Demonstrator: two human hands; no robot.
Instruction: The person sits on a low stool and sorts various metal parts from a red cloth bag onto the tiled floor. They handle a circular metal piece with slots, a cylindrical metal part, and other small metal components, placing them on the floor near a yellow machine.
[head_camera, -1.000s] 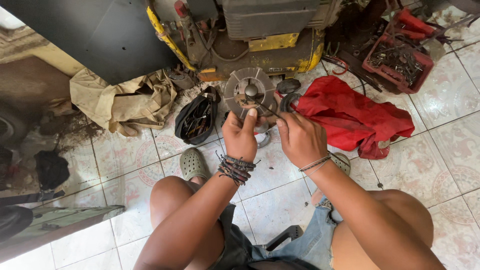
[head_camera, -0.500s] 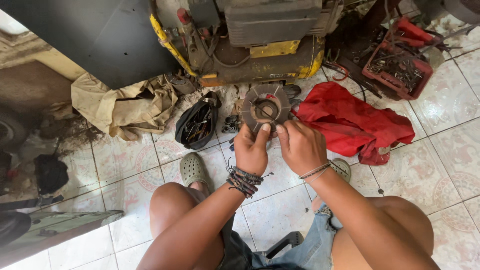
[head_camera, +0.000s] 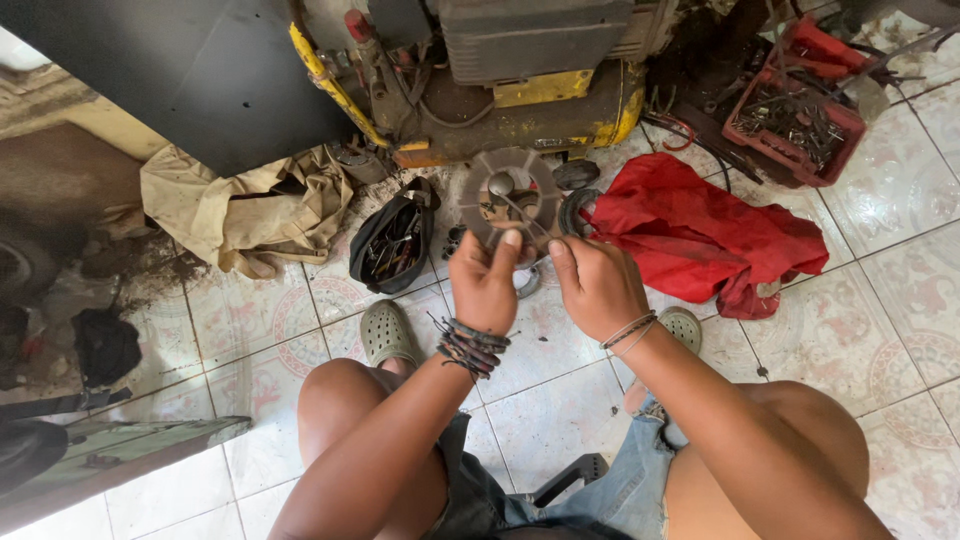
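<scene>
Round grey slotted metal disc (head_camera: 513, 203) stands upright, face toward the person, just beyond both hands; left hand (head_camera: 484, 283) pinches its near rim, right hand (head_camera: 597, 285) closes alongside, equally near.

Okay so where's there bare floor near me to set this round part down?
Bare tile lies right of the red cloth, below the red parts tray, and between the left knee and beige rag. It is crowded ahead of both hands: black tool pouch, loose rings, yellow machine.
</scene>
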